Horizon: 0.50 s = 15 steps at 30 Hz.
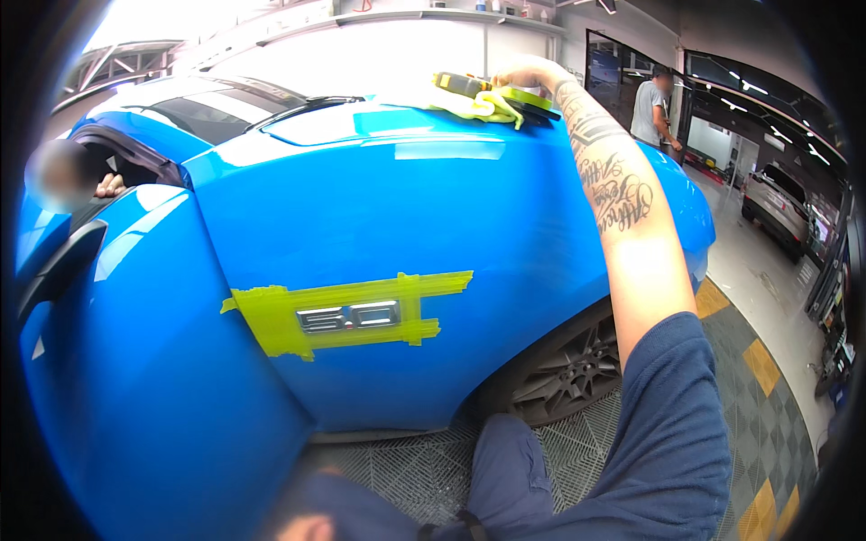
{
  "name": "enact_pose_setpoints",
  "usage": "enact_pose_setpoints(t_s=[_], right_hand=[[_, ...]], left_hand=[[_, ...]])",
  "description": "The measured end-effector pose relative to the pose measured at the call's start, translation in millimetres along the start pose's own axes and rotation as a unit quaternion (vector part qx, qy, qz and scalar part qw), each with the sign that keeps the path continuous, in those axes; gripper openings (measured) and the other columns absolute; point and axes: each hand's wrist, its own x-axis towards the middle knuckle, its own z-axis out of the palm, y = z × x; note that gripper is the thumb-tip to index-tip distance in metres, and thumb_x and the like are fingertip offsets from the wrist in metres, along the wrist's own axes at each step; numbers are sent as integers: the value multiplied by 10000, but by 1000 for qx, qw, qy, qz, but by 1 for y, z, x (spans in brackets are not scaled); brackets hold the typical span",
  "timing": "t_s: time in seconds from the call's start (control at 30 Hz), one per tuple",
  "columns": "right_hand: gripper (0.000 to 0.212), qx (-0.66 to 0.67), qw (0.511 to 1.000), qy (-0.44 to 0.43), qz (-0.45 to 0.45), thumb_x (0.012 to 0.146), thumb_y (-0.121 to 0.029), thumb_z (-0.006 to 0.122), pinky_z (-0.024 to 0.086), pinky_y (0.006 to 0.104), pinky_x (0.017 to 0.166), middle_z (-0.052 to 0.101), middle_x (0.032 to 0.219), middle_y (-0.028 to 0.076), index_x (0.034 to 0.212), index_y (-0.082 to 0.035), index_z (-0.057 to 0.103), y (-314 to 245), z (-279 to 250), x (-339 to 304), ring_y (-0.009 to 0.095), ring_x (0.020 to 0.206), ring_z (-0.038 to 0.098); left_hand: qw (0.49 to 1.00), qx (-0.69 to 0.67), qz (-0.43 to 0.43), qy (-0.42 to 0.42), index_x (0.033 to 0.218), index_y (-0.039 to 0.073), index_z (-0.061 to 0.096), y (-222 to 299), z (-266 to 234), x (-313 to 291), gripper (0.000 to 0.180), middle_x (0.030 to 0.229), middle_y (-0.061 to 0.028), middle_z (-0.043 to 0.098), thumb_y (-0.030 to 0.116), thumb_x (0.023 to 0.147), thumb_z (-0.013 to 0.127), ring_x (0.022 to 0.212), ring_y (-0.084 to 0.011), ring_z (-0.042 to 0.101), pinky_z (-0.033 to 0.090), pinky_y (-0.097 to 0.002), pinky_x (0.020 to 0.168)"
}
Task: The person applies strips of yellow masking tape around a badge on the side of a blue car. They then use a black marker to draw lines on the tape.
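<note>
My right hand (528,72) reaches far up to the hood of a blue car. Its fingers bend over a yellow-green and black block-like tool (532,97), whose exact kind I cannot make out. Beside it on the hood lies a crumpled yellow-green cloth (480,106), with a yellow-and-black tool (460,84) just behind. Below, on the blue fender (361,216), yellow-green masking tape (271,325) frames a chrome badge (348,316). A smeared patch of skin at the lower edge may be my left hand (311,528); its fingers do not show.
The front wheel (573,370) stands close before my knee on grey floor grating. At left, the car door (135,307) is ajar, with a person's hand (110,186) near the window. Another person (649,108) stands at the far right, near a parked silver car (778,206).
</note>
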Motion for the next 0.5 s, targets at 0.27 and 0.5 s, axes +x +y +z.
enact_pose_setpoints(t_s=[0.27, 0.5], right_hand=[[401, 38, 994, 55, -85, 848, -240, 603, 454, 335, 942, 663, 1191, 96, 1233, -139, 649, 32, 1, -20, 212, 1075, 601], [383, 38, 966, 92, -239, 846, -190, 616, 479, 299, 918, 681, 1120, 148, 1180, -4, 642, 27, 23, -2, 204, 1005, 637]], left_hand=[[1000, 0, 16, -14, 929, -12, 653, 6, 10, 14, 99, 849, -166, 656, 66, 889, 607, 759, -309, 630, 485, -359, 707], [986, -68, 122, 94, 796, -26, 648, 0, -8, 24, 74, 638, -106, 609, 46, 801, 630, 545, -185, 572, 430, -296, 521]])
